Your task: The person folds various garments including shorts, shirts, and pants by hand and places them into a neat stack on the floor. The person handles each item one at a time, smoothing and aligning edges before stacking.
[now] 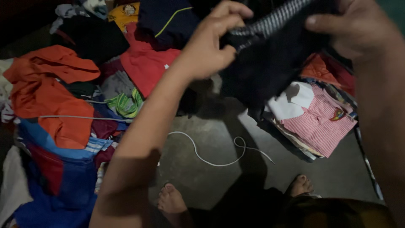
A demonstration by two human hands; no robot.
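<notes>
My left hand [211, 44] and my right hand [354, 29] both grip a dark garment with a grey striped band [270, 55], held up in the air over the floor. The left hand pinches its left edge by the striped band; the right hand holds the upper right part. The cloth hangs down between the hands and hides part of the folded stack beneath.
A heap of loose clothes lies at the left: an orange garment [50, 93], a red one [147, 63], blue ones [63, 185]. A folded stack topped by a red-and-white striped shirt [316, 122] sits at the right. A white cord [211, 156] lies on the grey floor [219, 181]. My bare feet [171, 200] are below.
</notes>
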